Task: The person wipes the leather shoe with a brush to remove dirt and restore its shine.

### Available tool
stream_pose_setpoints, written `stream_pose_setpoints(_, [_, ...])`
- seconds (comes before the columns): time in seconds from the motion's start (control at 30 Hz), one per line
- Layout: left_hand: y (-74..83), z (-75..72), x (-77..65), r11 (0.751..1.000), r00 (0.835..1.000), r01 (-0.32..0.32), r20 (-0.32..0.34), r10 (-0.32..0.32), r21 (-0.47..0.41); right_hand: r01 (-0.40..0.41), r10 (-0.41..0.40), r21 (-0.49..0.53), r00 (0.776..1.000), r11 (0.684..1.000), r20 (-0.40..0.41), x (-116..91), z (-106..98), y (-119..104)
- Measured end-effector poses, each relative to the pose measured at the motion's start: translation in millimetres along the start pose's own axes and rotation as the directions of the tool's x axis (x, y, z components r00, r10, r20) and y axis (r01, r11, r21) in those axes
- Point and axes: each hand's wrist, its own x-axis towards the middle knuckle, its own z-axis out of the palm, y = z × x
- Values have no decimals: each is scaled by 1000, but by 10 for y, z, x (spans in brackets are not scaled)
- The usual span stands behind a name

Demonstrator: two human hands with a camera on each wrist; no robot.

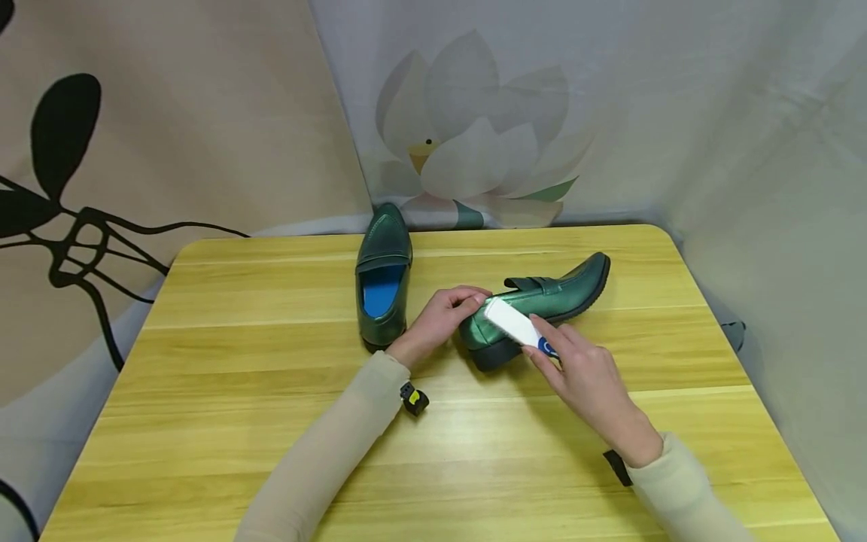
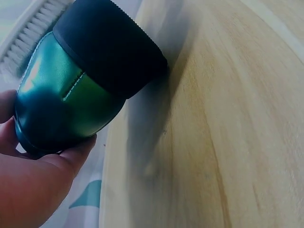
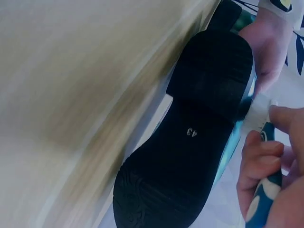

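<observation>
A green loafer (image 1: 562,297) is tilted on its side, toe pointing right and away. My left hand (image 1: 440,316) grips it at the heel opening, with the thumb and fingers on either side of the back rim in the left wrist view. In my right hand (image 1: 585,369) is a brush with a white head (image 1: 511,320) and a blue-and-white handle (image 3: 263,199). Its pale bristles (image 2: 28,40) lie against the side of the shoe near the heel. The black sole (image 3: 190,128), marked 43, faces the right wrist camera.
A second green loafer (image 1: 386,278) with a blue insole stands upright at the back of the wooden table (image 1: 271,316), just left of my left hand. Behind the table hangs a pale curtain (image 1: 609,113) with a flower print.
</observation>
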Motion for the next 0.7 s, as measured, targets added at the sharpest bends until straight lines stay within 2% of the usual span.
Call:
stream_pose_setpoints(0.1, [-12,-10,2,1000,1000,2,3,-2,-9,-79,79,-14,997,997,-8,21,-64,53])
stream_pose_setpoints(0.2, [-29,-25,-2,1000,1000,5,2,-5,-18,-176,175,-37,984,984,-23,50,-143,132])
stream_pose_setpoints(0.3, [-37,-35,-8,1000,1000,8,-3,-8,-23,-218,216,-53,976,975,-31,67,-180,167])
stream_pose_setpoints(0.4, [-35,-36,-12,999,1000,11,-6,-12,-30,-177,176,-50,984,983,-28,61,-150,126])
stream_pose_setpoints(0.57, [-36,-23,-9,1000,1000,8,-13,-9,-30,-36,36,-22,999,999,0,20,-30,-2])
stream_pose_setpoints(0.63, [-36,-18,-6,1000,1000,5,-13,-6,-28,-19,19,-22,1000,1000,-2,10,-13,-21])
stream_pose_setpoints(0.7, [-39,-15,-3,1000,1000,6,-11,-7,-27,-42,42,-31,999,999,-14,7,-24,-7])
